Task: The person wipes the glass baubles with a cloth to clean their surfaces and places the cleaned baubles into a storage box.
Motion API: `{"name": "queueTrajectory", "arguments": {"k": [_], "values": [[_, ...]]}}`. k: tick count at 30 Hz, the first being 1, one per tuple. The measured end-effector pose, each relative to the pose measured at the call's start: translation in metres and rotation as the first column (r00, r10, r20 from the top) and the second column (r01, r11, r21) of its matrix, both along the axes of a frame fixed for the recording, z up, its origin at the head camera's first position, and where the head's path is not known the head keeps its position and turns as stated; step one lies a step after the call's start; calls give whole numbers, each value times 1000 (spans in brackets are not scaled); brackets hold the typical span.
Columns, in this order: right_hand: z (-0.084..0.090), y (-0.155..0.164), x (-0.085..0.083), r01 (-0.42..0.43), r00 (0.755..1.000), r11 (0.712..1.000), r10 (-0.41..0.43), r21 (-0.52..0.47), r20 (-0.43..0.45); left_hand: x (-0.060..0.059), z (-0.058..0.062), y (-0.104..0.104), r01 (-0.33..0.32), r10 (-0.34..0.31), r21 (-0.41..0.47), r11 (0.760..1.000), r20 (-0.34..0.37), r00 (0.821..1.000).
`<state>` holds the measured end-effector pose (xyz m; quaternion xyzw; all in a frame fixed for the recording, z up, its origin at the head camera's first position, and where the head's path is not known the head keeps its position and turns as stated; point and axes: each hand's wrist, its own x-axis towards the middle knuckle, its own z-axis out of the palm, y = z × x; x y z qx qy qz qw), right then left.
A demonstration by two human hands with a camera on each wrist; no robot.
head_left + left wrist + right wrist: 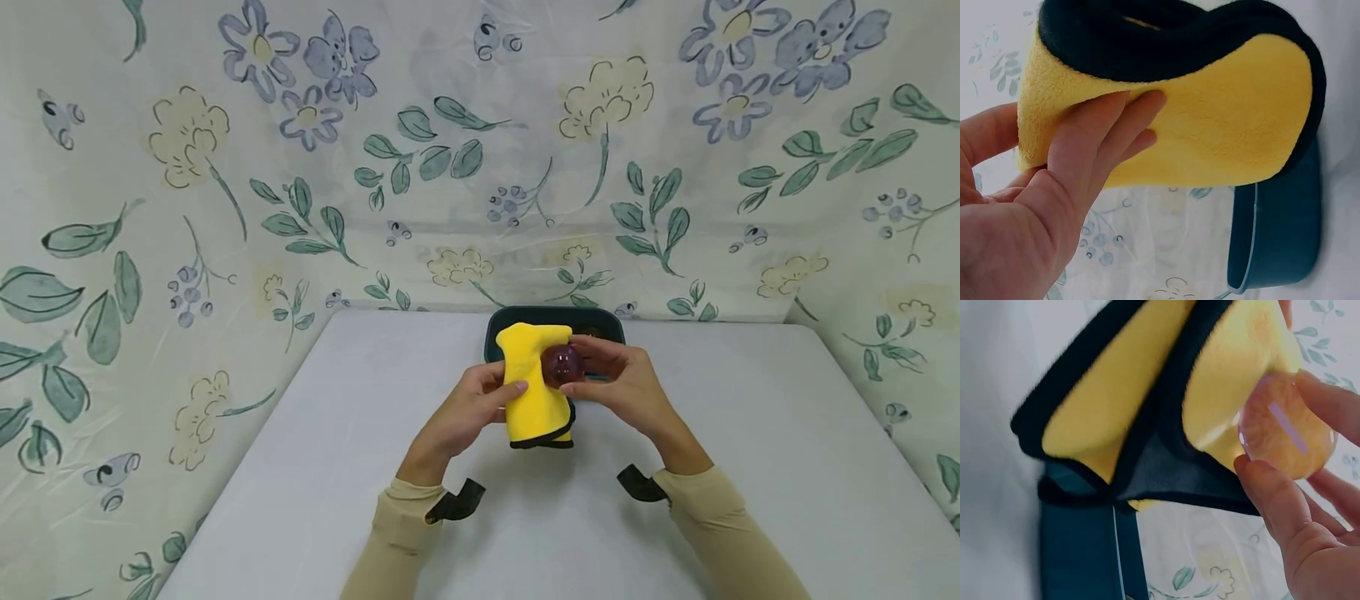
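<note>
Cloth [534,383]: yellow, folded, long axis upright, held above the tabletop [315,467] before a dark tray [611,329].
Left hand [468,412]: fingers [1107,134] curled round the cloth.
Right hand [626,383]: fingers [1272,500] clamped on a purple ball [562,365] against the cloth.

so the cloth [534,392] sits between both hands, left hand [465,408] on its left, right hand [630,387] holding the ball [562,365] against it. tray [555,321] is right behind, on the table [750,467].

sleeves [397,533]: long, beige, snug to both wrists | wrist straps [457,502]: black, one at each cuff, ends sticking out loose | left hand [461,412], right hand [633,387]: bare, no gloves
</note>
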<state>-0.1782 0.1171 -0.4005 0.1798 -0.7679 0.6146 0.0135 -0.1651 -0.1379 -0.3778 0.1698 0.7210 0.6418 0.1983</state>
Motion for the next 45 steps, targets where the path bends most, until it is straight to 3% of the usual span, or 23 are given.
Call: {"name": "queueTrajectory", "arguments": {"k": [12,21,31,45], "values": [[-3,-10,3,-66,997,992,62,-110,-42,3,-4,6,-50,50,-49,998,-4,999],[-8,-11,1,-81,995,989,72,-120,-75,3,-4,6,-79,78,-72,994,-15,997],[-11,-3,-6,20,998,999,-18,32,-66,6,-2,9,-126,123,-81,989,-39,992],[-11,-5,-5,-14,1000,987,16,161,-9,12,5,10,-187,180,-58,981,-103,978]]}}
